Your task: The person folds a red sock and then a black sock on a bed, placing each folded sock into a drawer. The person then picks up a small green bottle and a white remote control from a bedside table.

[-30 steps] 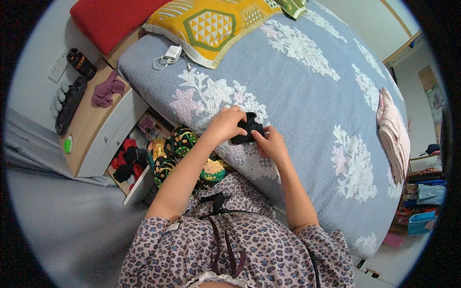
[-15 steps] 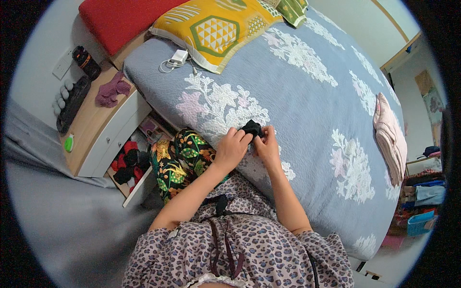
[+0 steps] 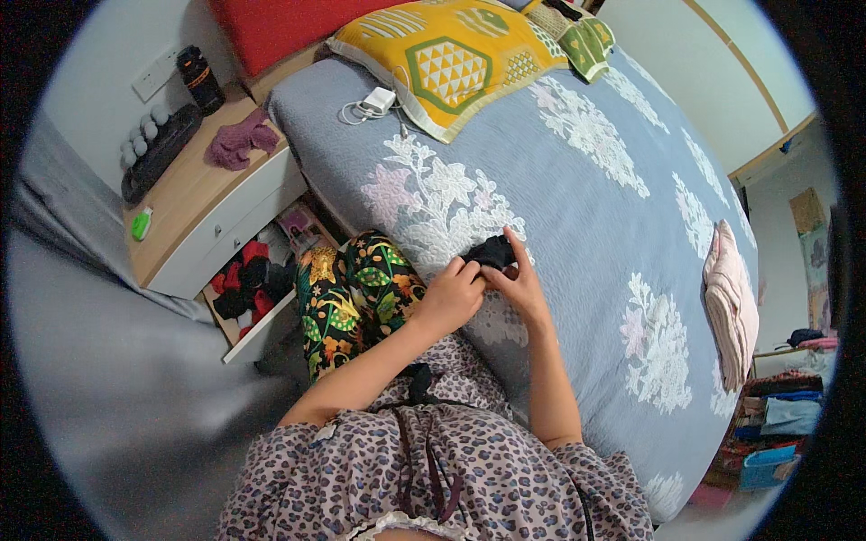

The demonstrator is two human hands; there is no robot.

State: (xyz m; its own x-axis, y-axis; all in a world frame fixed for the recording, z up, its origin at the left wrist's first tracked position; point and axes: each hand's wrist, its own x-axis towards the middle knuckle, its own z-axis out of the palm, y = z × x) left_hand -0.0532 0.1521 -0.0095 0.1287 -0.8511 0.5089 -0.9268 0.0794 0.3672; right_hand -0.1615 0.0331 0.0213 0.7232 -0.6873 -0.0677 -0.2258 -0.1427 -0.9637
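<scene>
A bunched black sock (image 3: pixel 491 254) is held between my two hands, just above the bed's near edge. My left hand (image 3: pixel 456 293) has its fingers closed on the left, lower end of it. My right hand (image 3: pixel 523 279) grips it from the right, thumb in front and fingers up along its side. Part of the sock is hidden behind my fingers. Another piece of black cloth (image 3: pixel 418 383) lies on my lap. To the left, an open drawer (image 3: pixel 257 338) holds several red and black bundled cloth pieces (image 3: pixel 248 284).
Under my hands spreads a blue-grey bedspread (image 3: pixel 577 225) with white flowers. A yellow pillow (image 3: pixel 451 77) and a white charger (image 3: pixel 379 100) lie at its head. A folded pink cloth (image 3: pixel 729 307) rests at the right. The wooden nightstand (image 3: pixel 185 194) carries a purple cloth (image 3: pixel 242 140) and a black bottle (image 3: pixel 200 81).
My hands have moved slightly right and down in the picture with the black sock. My right fingers have straightened upward along it. The whole view has shifted a little.
</scene>
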